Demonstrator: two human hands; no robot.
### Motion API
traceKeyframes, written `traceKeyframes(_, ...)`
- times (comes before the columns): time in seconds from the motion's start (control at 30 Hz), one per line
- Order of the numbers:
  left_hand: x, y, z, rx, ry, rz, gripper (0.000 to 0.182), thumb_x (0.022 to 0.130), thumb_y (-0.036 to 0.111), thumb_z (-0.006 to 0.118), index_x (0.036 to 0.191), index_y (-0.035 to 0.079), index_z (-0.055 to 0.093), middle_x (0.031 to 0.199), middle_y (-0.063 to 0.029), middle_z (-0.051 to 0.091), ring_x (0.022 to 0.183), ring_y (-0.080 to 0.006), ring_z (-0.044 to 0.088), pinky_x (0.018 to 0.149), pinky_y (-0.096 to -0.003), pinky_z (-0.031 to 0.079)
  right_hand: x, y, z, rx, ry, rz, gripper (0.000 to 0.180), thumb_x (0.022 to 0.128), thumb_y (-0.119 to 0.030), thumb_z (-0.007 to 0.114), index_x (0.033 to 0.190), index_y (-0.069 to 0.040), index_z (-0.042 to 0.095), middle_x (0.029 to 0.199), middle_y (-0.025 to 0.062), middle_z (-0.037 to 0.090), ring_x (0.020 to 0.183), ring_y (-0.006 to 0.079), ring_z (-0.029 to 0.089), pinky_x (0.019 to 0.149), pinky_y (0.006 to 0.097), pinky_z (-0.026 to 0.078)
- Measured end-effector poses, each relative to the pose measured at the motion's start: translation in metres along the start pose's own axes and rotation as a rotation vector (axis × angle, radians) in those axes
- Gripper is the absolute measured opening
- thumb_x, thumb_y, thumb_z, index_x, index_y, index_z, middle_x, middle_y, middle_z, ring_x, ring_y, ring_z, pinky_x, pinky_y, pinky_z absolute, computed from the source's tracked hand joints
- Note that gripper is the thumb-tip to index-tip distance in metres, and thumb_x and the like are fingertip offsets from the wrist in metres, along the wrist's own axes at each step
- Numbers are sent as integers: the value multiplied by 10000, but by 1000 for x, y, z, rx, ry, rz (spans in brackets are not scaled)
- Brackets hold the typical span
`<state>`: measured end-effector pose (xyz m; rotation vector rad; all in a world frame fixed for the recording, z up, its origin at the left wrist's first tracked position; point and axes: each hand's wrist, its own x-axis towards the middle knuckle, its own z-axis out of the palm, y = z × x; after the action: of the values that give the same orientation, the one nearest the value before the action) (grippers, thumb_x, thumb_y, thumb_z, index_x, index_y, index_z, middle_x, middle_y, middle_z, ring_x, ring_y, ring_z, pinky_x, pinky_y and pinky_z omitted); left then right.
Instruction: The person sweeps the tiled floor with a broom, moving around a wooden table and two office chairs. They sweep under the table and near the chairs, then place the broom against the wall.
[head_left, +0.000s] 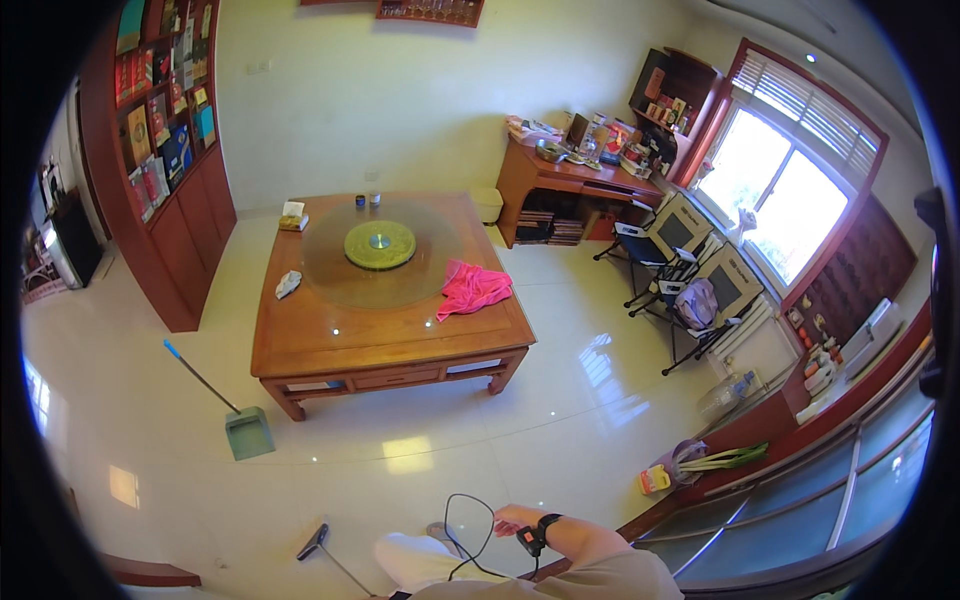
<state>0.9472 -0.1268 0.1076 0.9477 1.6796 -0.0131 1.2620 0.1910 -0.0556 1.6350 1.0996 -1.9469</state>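
Note:
My right hand (510, 519) hangs at the bottom middle, fingers loosely bent and a little apart, with nothing visible in it. A black strap (552, 520) and a small black device (529, 540) sit on that wrist, and a black cable (448, 517) loops beside the hand. My left hand is out of view below the lower edge. A broom (313, 541) with a dark head touches the tiled floor at lower left; its thin handle runs down to the picture's edge near my body. Farther off, a green dustpan (250, 435) with a blue-tipped long handle stands on the floor.
A wooden table (315, 341) with a glass turntable (330, 281) and a pink cloth (474, 289) stands ahead. Folding chairs (720, 285) line the window side. A yellow-labelled jug (654, 480) and leeks (724, 459) are by the right-hand sliding doors (787, 487). A shelf cabinet (176, 247) rises at left.

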Motion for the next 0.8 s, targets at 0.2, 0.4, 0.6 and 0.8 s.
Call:
traceKeyframes(0.2,-4,-46,-11,12,51,15,466,873,392,575,1196,57,570,1135,-147,618,1042,-268,586,969,-436,419,5,-1,-13,-47,96,-16,279,865,-275,551,979,-20,565,922,114,645,738,196,663,617,301,494)
traceKeyframes(0.4,-31,-168,12,-38,43,148,367,902,364,555,1135,88,622,1091,-95,643,1049,-195,588,980,-387,412,20,-16,-12,28,138,-136,237,865,-261,559,1021,-83,562,826,105,635,688,212,660,610,310,522)
traceKeyframes(0.6,-79,-254,108,-28,-247,-215,346,892,318,553,1116,58,594,1150,-190,586,1063,-326,570,911,-449,445,1,4,-46,-1,105,-264,260,906,-275,485,1052,-67,541,889,125,636,747,237,656,631,337,528)
traceKeyframes(0.8,-116,-236,76,145,-67,-482,453,803,474,560,885,55,710,863,-145,682,876,-324,639,804,-414,490,-39,66,-72,141,178,119,425,905,-261,504,1285,-90,420,957,164,626,798,294,664,615,353,545)
